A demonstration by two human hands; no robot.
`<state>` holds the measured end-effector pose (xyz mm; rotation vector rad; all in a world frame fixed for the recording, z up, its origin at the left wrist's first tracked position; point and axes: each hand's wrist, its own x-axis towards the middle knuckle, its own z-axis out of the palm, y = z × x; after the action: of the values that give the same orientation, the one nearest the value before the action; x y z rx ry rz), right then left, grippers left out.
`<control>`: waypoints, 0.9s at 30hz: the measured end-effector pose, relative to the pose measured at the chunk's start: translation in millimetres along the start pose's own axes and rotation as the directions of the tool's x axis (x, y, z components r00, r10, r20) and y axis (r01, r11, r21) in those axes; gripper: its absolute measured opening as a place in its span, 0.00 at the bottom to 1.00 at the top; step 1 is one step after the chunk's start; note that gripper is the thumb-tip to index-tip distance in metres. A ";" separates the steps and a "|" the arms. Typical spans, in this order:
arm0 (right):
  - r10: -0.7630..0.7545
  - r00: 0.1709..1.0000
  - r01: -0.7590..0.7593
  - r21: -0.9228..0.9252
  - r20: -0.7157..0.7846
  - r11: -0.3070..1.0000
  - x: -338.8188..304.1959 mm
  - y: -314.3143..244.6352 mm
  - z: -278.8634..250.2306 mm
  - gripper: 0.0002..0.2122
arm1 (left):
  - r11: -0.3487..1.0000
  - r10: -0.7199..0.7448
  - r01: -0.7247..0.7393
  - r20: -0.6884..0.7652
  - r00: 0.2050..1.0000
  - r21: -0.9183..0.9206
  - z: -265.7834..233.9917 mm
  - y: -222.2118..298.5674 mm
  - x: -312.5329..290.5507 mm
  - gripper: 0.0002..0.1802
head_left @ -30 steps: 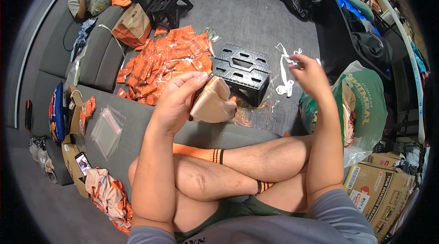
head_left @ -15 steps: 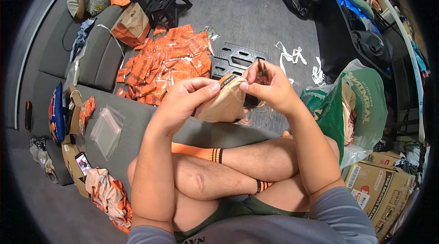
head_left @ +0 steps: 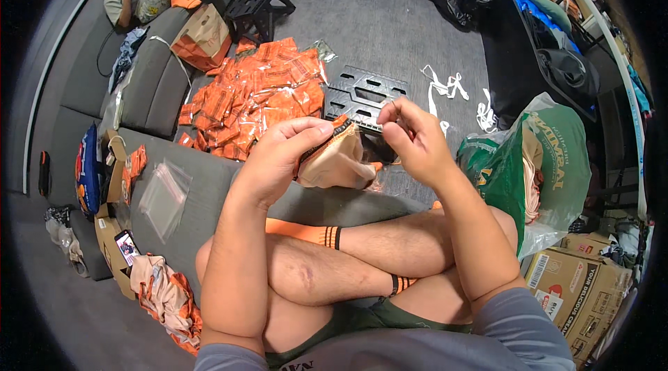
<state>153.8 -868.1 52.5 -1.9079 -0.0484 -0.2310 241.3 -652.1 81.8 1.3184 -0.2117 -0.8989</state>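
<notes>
My left hand (head_left: 296, 145) pinches a cream cloth piece (head_left: 330, 164) by its orange and black edge, thumb on top. The cloth hangs below the fingers, above my crossed legs. Just right of that edge, apart from it, is my right hand (head_left: 415, 136) with its fingers curled in. A small dark thing shows partly between those fingers, too hidden to name. Beyond the hands, a heap of orange packets (head_left: 257, 96) in clear wrapping lies on the floor.
A black folding stool (head_left: 365, 89) stands ahead. A green plastic bag (head_left: 557, 155) with cloth stands at right, above a cardboard box (head_left: 581, 294). Clear plastic sleeves (head_left: 165, 197), a phone (head_left: 126, 248) and crumpled cloth (head_left: 163, 294) are at left. A person (head_left: 142, 2) sits far left.
My right hand has let go of the cloth's edge and drawn slightly right. The cloth has turned in my left hand, showing more of its dark band.
</notes>
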 end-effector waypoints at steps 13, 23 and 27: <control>0.034 0.999 -0.030 0.404 -0.003 0.914 -17.5 12.1 49.9 0.16 | 0.994 0.007 0.000 0.059 0.998 -0.108 2.5 -2.0 2.4 0.10; 0.029 1.000 -0.027 0.337 -0.003 0.941 -16.1 2.7 44.8 0.15 | 0.997 -0.014 0.019 0.066 0.998 -0.080 8.7 0.6 -0.8 0.09; 0.094 0.995 -0.101 0.466 0.037 0.879 -17.1 8.2 41.7 0.15 | 0.995 -0.012 0.018 0.059 0.998 -0.095 6.6 0.2 0.2 0.09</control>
<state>143.9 -830.6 28.2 -1.4234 -0.0146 -0.1229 237.5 -657.2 83.8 1.2077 -0.2025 -0.9500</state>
